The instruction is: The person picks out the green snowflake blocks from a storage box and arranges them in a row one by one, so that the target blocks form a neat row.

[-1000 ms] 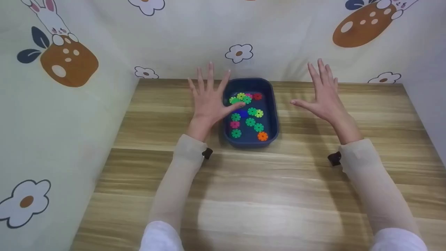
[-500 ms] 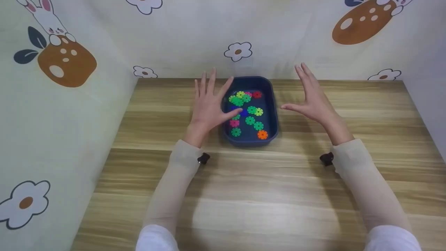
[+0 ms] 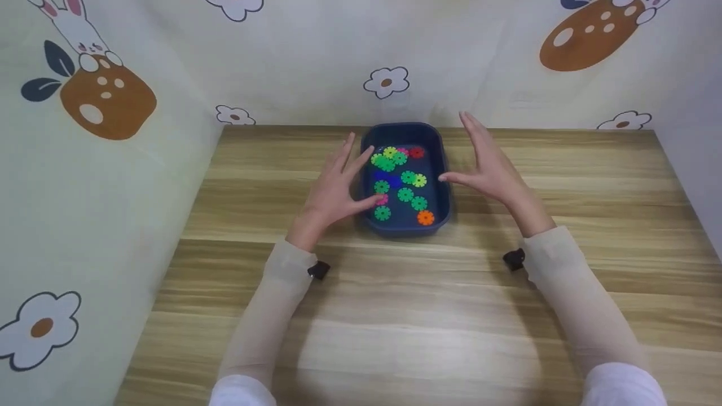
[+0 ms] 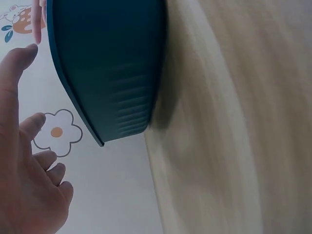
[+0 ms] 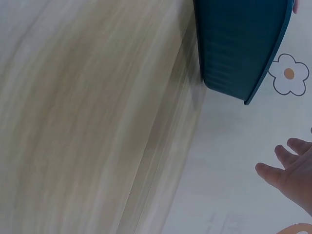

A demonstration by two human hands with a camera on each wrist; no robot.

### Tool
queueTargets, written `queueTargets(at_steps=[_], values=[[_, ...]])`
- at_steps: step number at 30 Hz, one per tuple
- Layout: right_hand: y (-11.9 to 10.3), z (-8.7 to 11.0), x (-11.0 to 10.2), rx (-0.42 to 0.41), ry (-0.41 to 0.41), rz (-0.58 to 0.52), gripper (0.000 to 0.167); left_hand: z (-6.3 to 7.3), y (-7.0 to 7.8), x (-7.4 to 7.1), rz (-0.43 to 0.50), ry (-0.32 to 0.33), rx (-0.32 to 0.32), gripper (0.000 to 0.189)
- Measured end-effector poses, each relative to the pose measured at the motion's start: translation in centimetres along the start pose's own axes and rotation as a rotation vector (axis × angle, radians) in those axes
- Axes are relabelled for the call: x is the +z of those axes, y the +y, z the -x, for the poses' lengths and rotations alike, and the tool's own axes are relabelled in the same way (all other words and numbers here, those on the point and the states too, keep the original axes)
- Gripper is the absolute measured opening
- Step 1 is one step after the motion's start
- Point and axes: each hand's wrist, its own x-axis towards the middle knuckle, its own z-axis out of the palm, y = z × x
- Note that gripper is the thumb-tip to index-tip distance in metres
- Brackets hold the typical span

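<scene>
A dark blue plastic tub (image 3: 414, 228) stands at the back of the table, holding several small flower-shaped discs in green, yellow, pink, red, blue and an orange disc (image 3: 425, 217). My left hand (image 3: 333, 194) is at the tub's left side, fingers spread, its thumb overlapping the left rim in the head view. On the other side my right hand (image 3: 493, 172) hovers with its fingers extended and its thumb tip right by the right rim. Neither hand holds anything. The left wrist view shows the tub's ribbed outer wall (image 4: 107, 73) beside my fingers.
The wood-grain table (image 3: 417, 316) stretches in front of the tub and to both sides. Behind it rises a pale wall covering (image 3: 304, 62) printed with flowers and rabbits, close to the tub's far end. Another covered wall stands along the left.
My right hand has moved left to the tub's right rim. The left hand has come down toward me and turned inward. The tub and discs stay in place.
</scene>
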Motion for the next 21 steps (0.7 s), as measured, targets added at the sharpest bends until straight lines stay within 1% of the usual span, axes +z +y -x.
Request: queueTargets(at_steps=[5,11,14,17,21], values=[[-0.5,-0.3,0.4,0.003,-0.011,-0.001,0.118,0.5,-0.6,0.6,0.068,-0.041,-0.002,0.100],[-1.6,-0.6,1.1,0.031,-0.038,-0.016,0.117,1.2,-0.9,1.0,0.203,-0.081,-0.014,0.108],[-2.1,-0.8,1.6,0.029,-0.049,-0.029,0.115,1.4,-1.1,1.4,0.255,-0.077,0.015,0.113],[-2.6,-0.9,2.0,0.017,-0.057,-0.045,0.113,1.5,-1.2,1.9,0.287,-0.071,0.040,0.118],[-3.0,-0.9,2.7,0.013,-0.074,-0.079,0.111,1.7,-1.3,2.3,0.320,-0.075,0.038,0.121]])
